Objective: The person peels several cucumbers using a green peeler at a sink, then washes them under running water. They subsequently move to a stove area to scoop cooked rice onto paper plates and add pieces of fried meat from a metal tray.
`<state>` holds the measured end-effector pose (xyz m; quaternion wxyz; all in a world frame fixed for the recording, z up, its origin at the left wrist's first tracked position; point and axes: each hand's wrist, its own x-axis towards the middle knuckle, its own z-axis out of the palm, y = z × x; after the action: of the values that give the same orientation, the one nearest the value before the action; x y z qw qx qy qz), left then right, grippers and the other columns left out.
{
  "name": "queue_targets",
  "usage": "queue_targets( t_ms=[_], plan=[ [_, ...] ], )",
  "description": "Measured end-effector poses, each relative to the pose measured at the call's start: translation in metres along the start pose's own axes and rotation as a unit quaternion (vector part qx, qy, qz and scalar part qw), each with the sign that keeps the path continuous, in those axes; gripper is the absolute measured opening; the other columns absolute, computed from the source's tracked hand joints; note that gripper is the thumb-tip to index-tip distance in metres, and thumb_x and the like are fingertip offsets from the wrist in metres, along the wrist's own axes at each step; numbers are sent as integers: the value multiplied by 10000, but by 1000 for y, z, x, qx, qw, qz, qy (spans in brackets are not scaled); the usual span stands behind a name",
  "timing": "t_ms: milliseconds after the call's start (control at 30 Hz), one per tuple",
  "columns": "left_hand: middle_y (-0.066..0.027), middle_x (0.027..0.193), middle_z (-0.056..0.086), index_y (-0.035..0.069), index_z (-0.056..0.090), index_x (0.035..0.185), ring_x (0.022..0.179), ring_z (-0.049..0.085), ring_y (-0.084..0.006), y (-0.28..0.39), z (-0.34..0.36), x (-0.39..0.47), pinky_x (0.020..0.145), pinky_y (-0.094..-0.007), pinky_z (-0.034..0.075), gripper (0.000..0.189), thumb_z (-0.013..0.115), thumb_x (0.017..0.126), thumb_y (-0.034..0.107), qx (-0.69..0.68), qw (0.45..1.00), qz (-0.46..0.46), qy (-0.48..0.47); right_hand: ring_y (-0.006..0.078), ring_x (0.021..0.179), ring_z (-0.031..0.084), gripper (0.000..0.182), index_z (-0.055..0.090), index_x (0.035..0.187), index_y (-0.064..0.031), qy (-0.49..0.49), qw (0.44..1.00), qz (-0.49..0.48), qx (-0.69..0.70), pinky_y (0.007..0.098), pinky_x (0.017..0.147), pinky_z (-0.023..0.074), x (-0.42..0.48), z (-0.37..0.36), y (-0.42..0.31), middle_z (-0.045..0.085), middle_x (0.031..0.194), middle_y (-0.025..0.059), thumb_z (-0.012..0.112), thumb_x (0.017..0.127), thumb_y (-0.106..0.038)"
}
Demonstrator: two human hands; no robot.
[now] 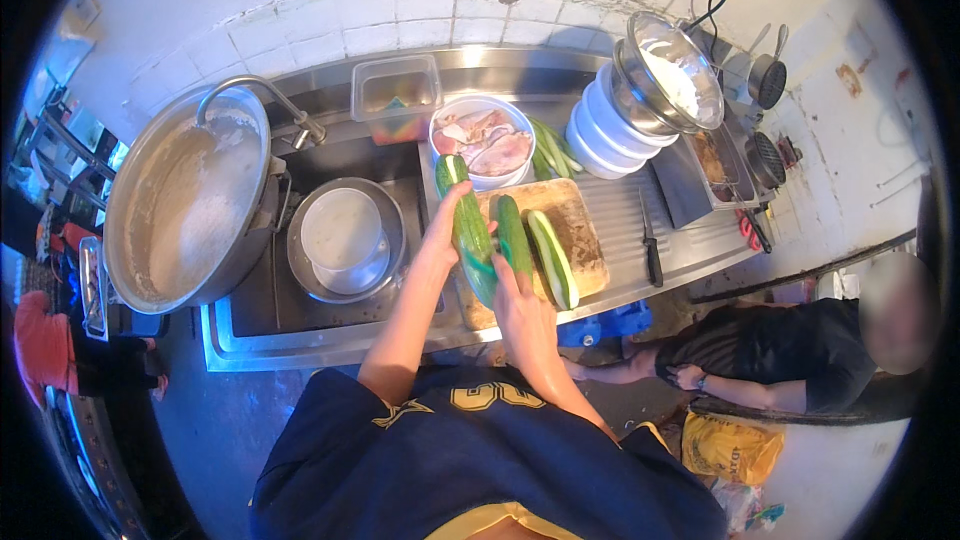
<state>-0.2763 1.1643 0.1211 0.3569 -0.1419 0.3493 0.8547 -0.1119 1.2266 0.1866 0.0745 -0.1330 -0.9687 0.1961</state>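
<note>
My left hand [446, 229] grips a green cucumber [466, 214] that bears a pale peeled strip near its far end. The cucumber slants over the left edge of a worn wooden cutting board [589, 232]. Around a green plastic tool [480, 277], which looks like a peeler, the fingers of my right hand [525, 319] are closed at the cucumber's near end. Its blade cannot be made out. On the board lie an unpeeled cucumber [511, 229], partly behind my right hand, and a partly peeled one [553, 259] with pale stripes.
Raw meat fills a white tub [484, 181] beyond the board, with green vegetables [551, 150] beside it. A black-handled knife [651, 247] lies to the right. Stacked white tubs [600, 127] carry metal bowls [649, 90]. Leftward are the sink [300, 172] and a large pot [251, 270]. Someone [780, 352] sits at right.
</note>
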Motion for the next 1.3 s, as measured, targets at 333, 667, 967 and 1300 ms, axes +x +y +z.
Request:
queue_targets(
  t_ms=[333,667,967,1300],
  plan=[
    [-57,795,473,82,473,861,649,513,-197,20,6,25,682,-392,517,384,684,710,365,-72,994,71,35,376,658,604,416,447,1226,-82,-23,994,55,87,432,592,484,-61,-6,79,593,918,180,510,814,-67],
    [-65,871,553,35,520,1011,756,582,-164,-50,56,-6,610,-294,491,353,692,760,215,66,986,152,-4,83,766,495,479,466,1160,-35,38,927,73,366,239,663,415,53,-29,74,568,894,33,692,741,-91],
    [-94,1011,524,36,458,1097,843,568,-193,-46,25,-12,736,-357,529,433,683,782,232,-6,998,68,12,201,895,525,409,461,1179,-38,124,924,-35,360,337,763,424,143,-28,145,555,978,80,603,799,-88],
    [-133,962,528,0,463,1131,822,565,-209,-48,20,-41,769,-366,521,483,459,891,419,10,991,122,-45,384,991,549,334,502,1179,-76,125,967,-40,218,428,816,437,216,-7,146,590,1057,215,494,862,-182]
  ],
)
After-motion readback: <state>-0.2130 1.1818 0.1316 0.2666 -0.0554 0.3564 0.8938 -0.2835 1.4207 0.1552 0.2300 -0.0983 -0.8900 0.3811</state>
